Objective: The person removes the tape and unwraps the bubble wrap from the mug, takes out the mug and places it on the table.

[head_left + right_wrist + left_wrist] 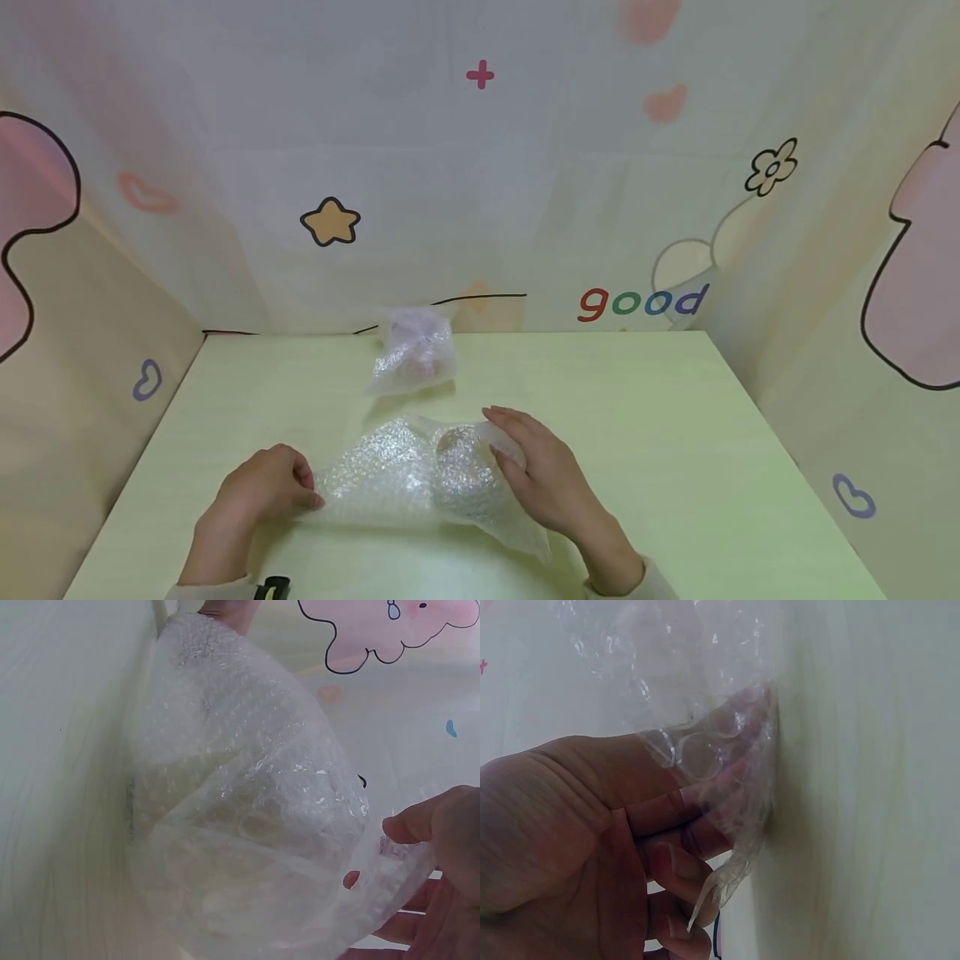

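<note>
A sheet of bubble wrap [382, 479] lies across the near middle of the table, with a rounded thing [461, 467] showing dimly beneath its right part; I cannot tell what it is. At the left corner of the sheet, my left hand [266, 483] pinches the plastic between thumb and fingers. The left wrist view shows those fingers [682, 810] partly behind the clear film. My right hand [543, 471] holds the right edge, its thumb on the near side and its fingers behind. In the right wrist view the wrap [255, 795] is folded over in layers.
Behind the sheet, a small pinkish bundle [416, 350] in bubble wrap stands near the back of the pale table [637, 417]. A printed cloth backdrop [420, 167] rises along the back and both sides. A dark band [273, 587] shows at the left sleeve.
</note>
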`<state>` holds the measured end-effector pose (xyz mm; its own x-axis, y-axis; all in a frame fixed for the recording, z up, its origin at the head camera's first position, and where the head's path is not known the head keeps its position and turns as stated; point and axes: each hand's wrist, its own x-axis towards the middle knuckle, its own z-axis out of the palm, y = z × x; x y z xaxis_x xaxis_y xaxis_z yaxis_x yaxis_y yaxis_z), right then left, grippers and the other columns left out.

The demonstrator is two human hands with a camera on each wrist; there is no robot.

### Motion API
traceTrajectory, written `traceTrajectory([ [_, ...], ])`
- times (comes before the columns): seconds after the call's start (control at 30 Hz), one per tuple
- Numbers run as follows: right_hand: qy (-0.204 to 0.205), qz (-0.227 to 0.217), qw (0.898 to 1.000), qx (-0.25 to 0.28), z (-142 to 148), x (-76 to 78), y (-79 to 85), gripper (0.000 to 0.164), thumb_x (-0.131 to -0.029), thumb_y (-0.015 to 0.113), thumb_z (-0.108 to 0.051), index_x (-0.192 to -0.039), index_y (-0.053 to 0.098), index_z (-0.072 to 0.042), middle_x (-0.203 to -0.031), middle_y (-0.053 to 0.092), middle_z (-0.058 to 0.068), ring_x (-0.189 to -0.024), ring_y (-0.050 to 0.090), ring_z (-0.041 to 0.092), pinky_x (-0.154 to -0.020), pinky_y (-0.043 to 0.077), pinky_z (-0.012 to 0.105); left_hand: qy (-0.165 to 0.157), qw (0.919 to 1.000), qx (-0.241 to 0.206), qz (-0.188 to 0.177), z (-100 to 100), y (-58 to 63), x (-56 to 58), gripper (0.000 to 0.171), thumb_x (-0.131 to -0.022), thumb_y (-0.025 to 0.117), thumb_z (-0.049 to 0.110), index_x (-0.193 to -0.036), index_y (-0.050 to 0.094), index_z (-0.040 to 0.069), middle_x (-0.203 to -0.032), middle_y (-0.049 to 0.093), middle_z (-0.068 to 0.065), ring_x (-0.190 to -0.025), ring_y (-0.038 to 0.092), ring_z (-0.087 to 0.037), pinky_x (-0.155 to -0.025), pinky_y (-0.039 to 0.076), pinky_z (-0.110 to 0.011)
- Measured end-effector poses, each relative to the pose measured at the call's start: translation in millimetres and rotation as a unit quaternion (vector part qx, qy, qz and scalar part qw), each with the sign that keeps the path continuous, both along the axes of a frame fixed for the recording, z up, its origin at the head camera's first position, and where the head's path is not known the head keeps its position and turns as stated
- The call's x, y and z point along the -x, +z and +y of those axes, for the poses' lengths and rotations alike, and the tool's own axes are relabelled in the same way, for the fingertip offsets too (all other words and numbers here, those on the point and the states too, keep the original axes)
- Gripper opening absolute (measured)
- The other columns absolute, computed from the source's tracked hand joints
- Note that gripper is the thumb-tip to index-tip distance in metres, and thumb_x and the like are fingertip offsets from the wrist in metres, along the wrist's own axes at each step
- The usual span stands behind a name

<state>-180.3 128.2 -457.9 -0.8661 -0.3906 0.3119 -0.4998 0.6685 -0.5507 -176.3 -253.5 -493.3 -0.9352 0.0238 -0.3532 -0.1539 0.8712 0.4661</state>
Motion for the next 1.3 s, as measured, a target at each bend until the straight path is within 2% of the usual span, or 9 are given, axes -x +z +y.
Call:
traceTrajectory([
  [0.4,-0.044,-0.022,0.998,0.045,11.6,0.2,3.2,0.04,-0.106,0.06,-0.019,-0.146,0.059,-0.019,-0.146,0.063,0.001,-0.136,0.06,0.025,-0.11,0.05,0.05,0.0,1.0,-0.003,0.003,0.6,1.6,-0.5,0.026,-0.076,0.092,0.029,-0.08,0.069,0.016,-0.08,0.065,0.003,-0.079,0.057,-0.018,-0.065,0.042,-0.034],
  [0.73,-0.08,-0.002,0.995,0.062,26.4,-0.2,6.7,0.039,-0.105,0.06,-0.017,-0.144,0.062,-0.019,-0.139,0.068,0.002,-0.124,0.068,0.025,-0.101,0.056,0.051,-0.001,1.0,-0.002,0.002,-1.5,-2.5,1.4,0.028,-0.076,0.092,0.031,-0.08,0.069,0.017,-0.081,0.065,0.002,-0.079,0.057,-0.018,-0.064,0.041,-0.034],
  [1.0,-0.104,0.005,0.992,0.076,40.2,0.2,6.7,0.035,-0.106,0.059,-0.018,-0.14,0.065,-0.016,-0.137,0.07,-0.001,-0.115,0.07,0.019,-0.085,0.056,0.039,0.001,1.0,-0.005,0.0,-1.6,-2.9,1.1,0.027,-0.076,0.092,0.029,-0.08,0.068,0.016,-0.08,0.065,0.002,-0.078,0.056,-0.018,-0.063,0.041,-0.033],
  [1.17,-0.116,-0.007,0.99,0.084,48.7,0.2,6.4,0.033,-0.107,0.058,-0.019,-0.139,0.066,-0.017,-0.138,0.07,-0.003,-0.092,0.064,0.016,-0.071,0.051,0.027,0.002,1.0,-0.005,0.001,-1.5,-2.6,0.8,0.028,-0.076,0.092,0.029,-0.08,0.068,0.016,-0.08,0.065,0.002,-0.077,0.056,-0.018,-0.063,0.041,-0.033],
  [1.3,-0.13,-0.016,0.988,0.084,55.4,-0.1,5.9,0.032,-0.107,0.057,-0.021,-0.137,0.067,-0.016,-0.136,0.071,-0.002,-0.083,0.058,0.013,-0.066,0.048,0.023,0.003,1.0,-0.006,-0.001,-1.6,-3.0,0.8,0.028,-0.076,0.092,0.029,-0.08,0.068,0.016,-0.079,0.064,0.001,-0.077,0.055,-0.018,-0.063,0.04,-0.033],
])
